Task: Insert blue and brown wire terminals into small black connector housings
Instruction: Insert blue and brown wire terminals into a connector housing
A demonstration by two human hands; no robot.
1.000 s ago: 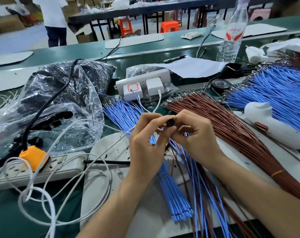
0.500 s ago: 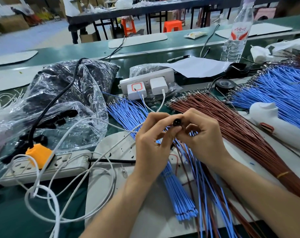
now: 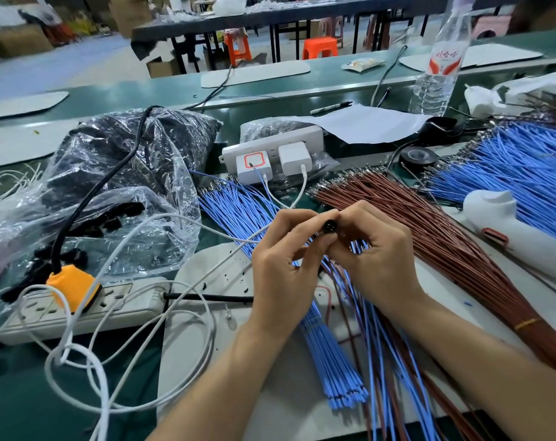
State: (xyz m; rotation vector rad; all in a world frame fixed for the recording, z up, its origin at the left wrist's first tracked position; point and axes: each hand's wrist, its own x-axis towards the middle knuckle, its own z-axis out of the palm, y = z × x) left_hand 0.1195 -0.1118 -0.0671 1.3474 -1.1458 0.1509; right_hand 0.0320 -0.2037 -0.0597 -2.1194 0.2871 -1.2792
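Observation:
A small round black connector housing (image 3: 328, 226) is pinched between the fingertips of my left hand (image 3: 283, 268) and my right hand (image 3: 378, 259), held above the work mat with its holed face towards me. Blue and brown wires hang from under my right hand down towards the table's front edge. A bundle of blue wires (image 3: 270, 249) lies under my hands. A brown wire bundle (image 3: 429, 237) fans out to the right. More blue wires (image 3: 518, 167) lie at the far right. A clear bag of black housings (image 3: 120, 192) sits to the left.
A white power strip with an orange plug (image 3: 76, 300) and looping white cables lies at the left. A second strip with two chargers (image 3: 273, 154) stands behind the wires. A white handheld tool (image 3: 518, 230), a tape roll (image 3: 418, 155), paper and a water bottle (image 3: 439, 65) are at the right.
Both hands stay together on the housing. It has been turned between the fingertips, so its round holed face shows more plainly.

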